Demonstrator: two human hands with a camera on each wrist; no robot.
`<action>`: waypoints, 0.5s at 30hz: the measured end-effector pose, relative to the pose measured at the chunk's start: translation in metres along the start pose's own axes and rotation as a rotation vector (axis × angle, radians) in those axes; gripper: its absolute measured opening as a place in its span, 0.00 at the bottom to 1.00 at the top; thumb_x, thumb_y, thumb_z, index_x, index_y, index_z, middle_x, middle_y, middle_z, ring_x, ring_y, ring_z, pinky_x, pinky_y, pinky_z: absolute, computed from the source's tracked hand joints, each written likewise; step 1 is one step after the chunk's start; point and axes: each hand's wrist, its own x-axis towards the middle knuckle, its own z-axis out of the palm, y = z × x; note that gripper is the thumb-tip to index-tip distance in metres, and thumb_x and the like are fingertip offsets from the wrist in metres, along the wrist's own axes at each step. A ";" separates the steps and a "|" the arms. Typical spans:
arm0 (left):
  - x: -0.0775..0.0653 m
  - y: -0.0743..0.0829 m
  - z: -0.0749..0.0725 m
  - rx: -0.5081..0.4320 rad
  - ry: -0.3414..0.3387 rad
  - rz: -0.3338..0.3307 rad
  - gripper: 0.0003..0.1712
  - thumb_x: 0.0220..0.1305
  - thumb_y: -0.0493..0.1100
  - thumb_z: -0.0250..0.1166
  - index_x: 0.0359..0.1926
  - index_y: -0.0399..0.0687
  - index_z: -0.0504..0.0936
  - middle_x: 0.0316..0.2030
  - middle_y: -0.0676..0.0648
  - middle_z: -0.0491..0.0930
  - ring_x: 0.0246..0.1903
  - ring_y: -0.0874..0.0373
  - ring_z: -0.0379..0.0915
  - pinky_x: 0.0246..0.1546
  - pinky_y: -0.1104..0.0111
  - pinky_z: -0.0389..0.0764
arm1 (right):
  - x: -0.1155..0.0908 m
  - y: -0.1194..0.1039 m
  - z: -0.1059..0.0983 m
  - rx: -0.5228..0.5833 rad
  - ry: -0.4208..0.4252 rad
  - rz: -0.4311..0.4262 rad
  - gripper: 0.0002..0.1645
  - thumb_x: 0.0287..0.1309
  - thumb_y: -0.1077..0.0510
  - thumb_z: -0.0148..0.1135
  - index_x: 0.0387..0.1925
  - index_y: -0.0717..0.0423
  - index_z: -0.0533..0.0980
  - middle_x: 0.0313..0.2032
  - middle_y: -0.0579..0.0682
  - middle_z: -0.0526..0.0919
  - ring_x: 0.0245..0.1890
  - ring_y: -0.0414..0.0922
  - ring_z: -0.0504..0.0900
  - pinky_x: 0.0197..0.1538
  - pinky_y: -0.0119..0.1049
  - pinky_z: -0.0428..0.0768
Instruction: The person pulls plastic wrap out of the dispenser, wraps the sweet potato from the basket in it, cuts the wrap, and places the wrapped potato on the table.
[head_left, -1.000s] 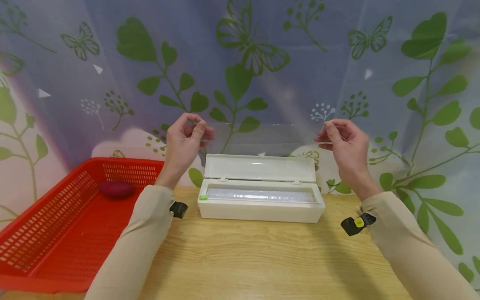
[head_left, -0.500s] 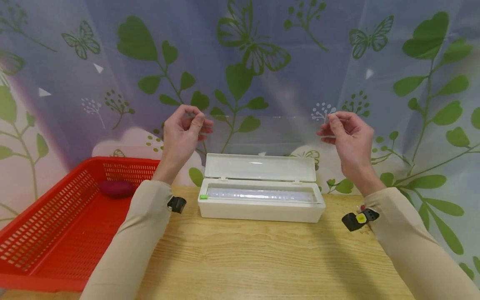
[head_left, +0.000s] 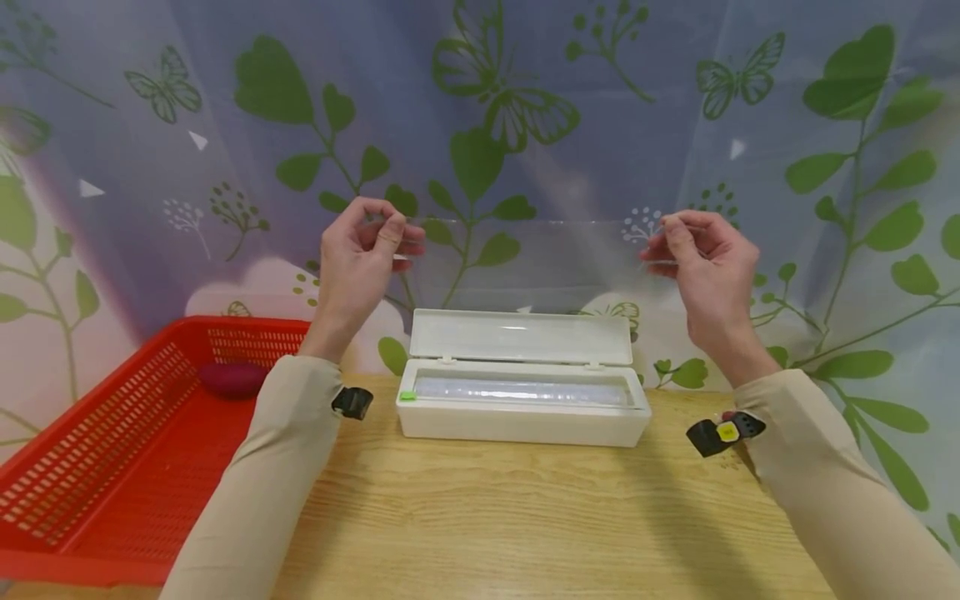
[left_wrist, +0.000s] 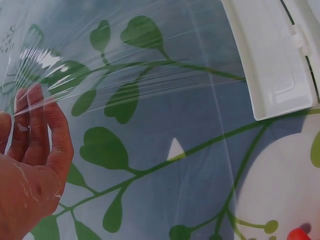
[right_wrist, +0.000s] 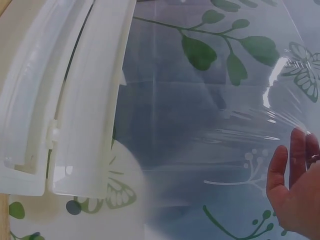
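A clear sheet of plastic wrap (head_left: 532, 254) hangs stretched between both hands, behind and above a white wrap dispenser (head_left: 517, 425). My left hand (head_left: 360, 250) pinches its top left corner between thumb and forefinger. At the other corner my right hand (head_left: 708, 258) pinches it the same way. Creases fan out from the fingers across the plastic wrap (left_wrist: 135, 70) in the left wrist view. The dispenser's lid (head_left: 521, 336) stands raised at the back, and a roll of wrap (head_left: 521, 390) shows through its window. A green slider (head_left: 407, 396) sits at the window's left end.
At the left stands a red plastic basket (head_left: 172, 467) with a purple oblong vegetable or root (head_left: 232, 379) inside. The wooden table (head_left: 525, 517) extends in front of the dispenser. A curtain (head_left: 585, 100) printed with leaves and butterflies hangs close behind.
Both hands have risen and moved slightly apart, drawing the wrap's top edge higher and tauter. The dispenser, its lid and the basket stay where they were.
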 end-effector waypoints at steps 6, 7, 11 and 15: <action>0.001 0.005 -0.003 -0.036 0.021 0.013 0.04 0.74 0.39 0.61 0.40 0.54 0.78 0.34 0.54 0.90 0.34 0.62 0.88 0.35 0.70 0.87 | 0.001 -0.005 0.003 -0.008 0.003 -0.035 0.14 0.66 0.58 0.65 0.44 0.68 0.81 0.30 0.51 0.87 0.28 0.43 0.88 0.34 0.32 0.86; 0.001 0.006 -0.003 -0.039 0.022 0.014 0.04 0.74 0.39 0.61 0.40 0.54 0.78 0.34 0.54 0.90 0.34 0.61 0.88 0.35 0.70 0.87 | 0.001 -0.006 0.003 -0.005 0.004 -0.041 0.14 0.66 0.58 0.65 0.45 0.68 0.81 0.30 0.52 0.87 0.28 0.43 0.88 0.34 0.32 0.86; 0.002 0.011 -0.003 -0.038 0.020 0.014 0.02 0.74 0.41 0.61 0.41 0.54 0.78 0.34 0.55 0.90 0.34 0.61 0.88 0.35 0.70 0.87 | 0.003 -0.010 0.004 -0.002 0.018 -0.064 0.15 0.66 0.59 0.66 0.45 0.70 0.80 0.30 0.52 0.87 0.27 0.43 0.88 0.34 0.32 0.87; 0.002 0.017 -0.003 -0.049 0.021 0.017 0.03 0.74 0.41 0.61 0.40 0.54 0.78 0.34 0.54 0.90 0.34 0.59 0.88 0.34 0.70 0.87 | 0.004 -0.014 0.005 0.008 0.027 -0.076 0.15 0.66 0.59 0.66 0.44 0.70 0.81 0.30 0.52 0.87 0.27 0.43 0.87 0.34 0.32 0.87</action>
